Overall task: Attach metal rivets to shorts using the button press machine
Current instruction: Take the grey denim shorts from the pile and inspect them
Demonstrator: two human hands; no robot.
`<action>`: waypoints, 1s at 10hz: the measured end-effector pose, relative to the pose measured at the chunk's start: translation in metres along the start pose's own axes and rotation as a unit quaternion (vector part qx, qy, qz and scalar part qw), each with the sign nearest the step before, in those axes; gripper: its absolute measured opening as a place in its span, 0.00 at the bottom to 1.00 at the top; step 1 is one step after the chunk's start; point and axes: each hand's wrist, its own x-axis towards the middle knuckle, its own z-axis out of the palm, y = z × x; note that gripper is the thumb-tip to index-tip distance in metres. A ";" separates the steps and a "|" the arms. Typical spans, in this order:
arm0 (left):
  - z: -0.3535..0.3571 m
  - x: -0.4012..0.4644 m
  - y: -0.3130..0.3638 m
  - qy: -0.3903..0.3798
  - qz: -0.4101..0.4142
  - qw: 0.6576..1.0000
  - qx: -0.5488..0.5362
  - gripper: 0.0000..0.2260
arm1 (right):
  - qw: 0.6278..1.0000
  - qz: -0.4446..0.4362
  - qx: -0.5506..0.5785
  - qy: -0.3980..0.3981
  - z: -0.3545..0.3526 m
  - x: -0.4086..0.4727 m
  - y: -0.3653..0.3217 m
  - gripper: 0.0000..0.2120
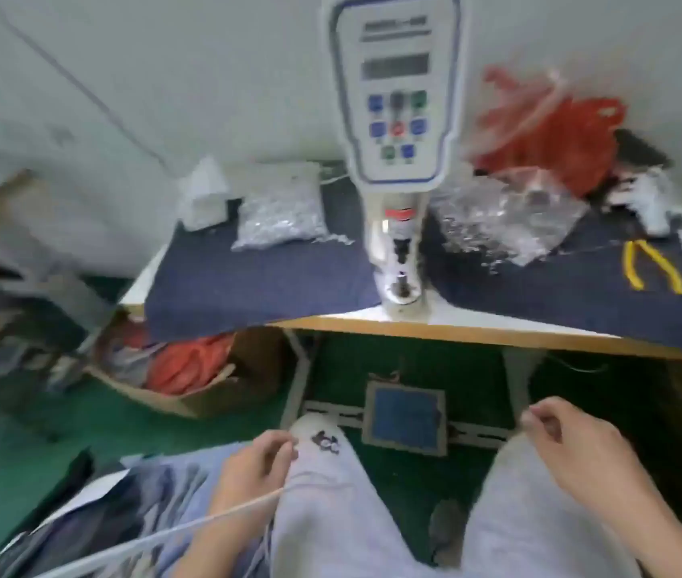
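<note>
Press machine [395, 118] panel text blurred, unreadable; left hand [254, 465] pinches white cord [189, 525]; right hand [572, 448] loosely curled, empty

Button press machine [397, 160] at table [435, 323] front edge, middle; bag of rivets [281, 210] to its left, pliers [654, 264] near right edge, foot pedal [406, 419] under table, cardboard box [189, 369] below left corner

We're looking at a small garment workshop: a button press machine [397, 160] with a keypad panel is standing at the top centre on a worktable [435, 323] draped in dark cloth. Clear bags of metal rivets [281, 206] are lying beside it, yellow-handled pliers [652, 267] at right, and a cardboard box [189, 369] of fabric is sitting underneath at left.
</note>
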 end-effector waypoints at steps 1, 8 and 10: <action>-0.043 -0.034 -0.036 0.112 -0.022 0.992 0.055 0.07 | 0.979 -0.120 -0.075 -0.146 0.056 0.006 -0.070 0.09; -0.156 -0.118 -0.213 0.233 -0.283 0.921 0.129 0.07 | 0.828 -0.357 -0.232 -0.366 0.151 -0.059 -0.227 0.16; -0.183 -0.121 -0.207 0.399 -0.224 0.889 0.018 0.08 | 0.859 -0.328 -0.173 -0.353 0.135 -0.067 -0.203 0.15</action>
